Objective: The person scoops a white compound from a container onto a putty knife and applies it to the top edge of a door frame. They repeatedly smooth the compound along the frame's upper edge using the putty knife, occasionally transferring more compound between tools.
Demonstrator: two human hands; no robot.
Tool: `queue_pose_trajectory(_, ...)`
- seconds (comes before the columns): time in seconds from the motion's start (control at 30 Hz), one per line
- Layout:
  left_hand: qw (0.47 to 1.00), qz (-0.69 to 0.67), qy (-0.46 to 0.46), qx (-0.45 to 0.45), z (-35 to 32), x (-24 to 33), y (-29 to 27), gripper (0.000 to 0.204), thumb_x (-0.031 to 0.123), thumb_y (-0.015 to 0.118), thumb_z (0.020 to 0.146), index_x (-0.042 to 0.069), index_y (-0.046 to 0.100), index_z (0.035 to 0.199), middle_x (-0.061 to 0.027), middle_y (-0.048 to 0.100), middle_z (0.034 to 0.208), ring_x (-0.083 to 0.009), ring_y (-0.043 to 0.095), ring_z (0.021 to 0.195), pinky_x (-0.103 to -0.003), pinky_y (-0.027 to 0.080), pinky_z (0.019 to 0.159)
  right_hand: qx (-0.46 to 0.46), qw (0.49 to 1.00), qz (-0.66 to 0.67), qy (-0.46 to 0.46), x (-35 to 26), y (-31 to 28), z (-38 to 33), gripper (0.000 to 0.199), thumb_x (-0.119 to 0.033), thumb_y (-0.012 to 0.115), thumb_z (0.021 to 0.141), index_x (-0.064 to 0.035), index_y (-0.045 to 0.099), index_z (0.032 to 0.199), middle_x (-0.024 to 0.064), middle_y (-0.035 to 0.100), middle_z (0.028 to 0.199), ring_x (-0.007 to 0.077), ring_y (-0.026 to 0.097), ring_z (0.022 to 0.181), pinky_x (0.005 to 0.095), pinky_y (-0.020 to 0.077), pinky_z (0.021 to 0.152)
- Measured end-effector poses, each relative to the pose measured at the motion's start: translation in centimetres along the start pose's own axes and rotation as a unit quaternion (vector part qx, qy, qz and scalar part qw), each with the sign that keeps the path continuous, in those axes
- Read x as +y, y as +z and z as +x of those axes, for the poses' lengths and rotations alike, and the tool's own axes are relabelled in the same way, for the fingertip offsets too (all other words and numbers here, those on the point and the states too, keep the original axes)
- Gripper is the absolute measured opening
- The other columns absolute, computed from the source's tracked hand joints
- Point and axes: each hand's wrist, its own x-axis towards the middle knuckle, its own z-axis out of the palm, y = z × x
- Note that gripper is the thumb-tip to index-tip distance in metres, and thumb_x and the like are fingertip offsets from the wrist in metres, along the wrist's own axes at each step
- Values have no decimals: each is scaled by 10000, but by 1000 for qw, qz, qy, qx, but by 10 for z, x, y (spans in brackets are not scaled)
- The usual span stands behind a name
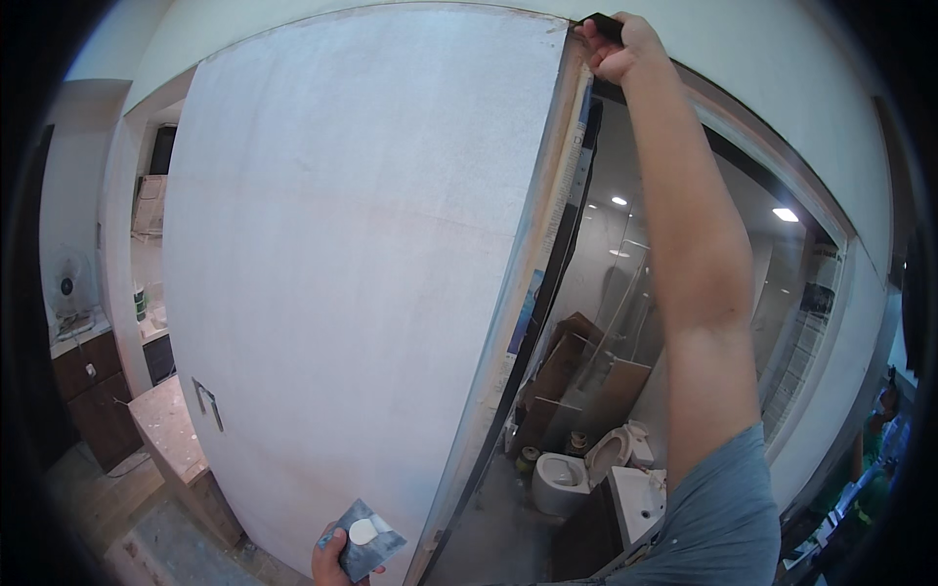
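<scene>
High up, my right hand [630,51] is closed round a black putty knife [604,27], held at the top right corner of a large white panel [362,195]. Its blade is too small to make out against the corner. The panel's bare wooden edge [532,283] runs down from there, with paper or tape along it. Low in the view, my left hand [330,561] grips a square grey filler plate [376,557] in front of the panel's lower part. A round dab of white filler [362,531] lies on the plate. Most of the left forearm is out of view.
Right of the panel, a doorway opens on a bathroom with a toilet [561,483], a white sink [639,503] and leaning brown boards [562,376]. A recessed handle [207,405] sits at the panel's left. A dusty bench [171,430] and a fan [68,286] are further left.
</scene>
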Motion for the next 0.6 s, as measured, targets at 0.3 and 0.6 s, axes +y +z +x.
queue_pose_trajectory(0.3, 999, -16, -46, -24, 2, 1, 29, 448, 307, 520, 1028, -16, 606, 1327, -98, 715, 1099, -182, 689, 903, -292, 538, 616, -144, 975, 168, 2, 0, -68, -72, 319, -123, 441, 975, 9, 505, 1259, 265, 649, 1275, 156, 659, 868, 390, 415, 840)
queue_pose_trajectory(0.6, 989, -37, 44, -134, 22, 46, 112, 397, 319, 550, 1007, -16, 581, 1217, -123, 686, 988, -208, 706, 752, -305, 573, 473, -70, 964, -179, -183, 128, -68, -372, 412, -122, 663, 952, 13, 588, 1334, 98, 677, 1213, 185, 660, 1019, 336, 538, 823)
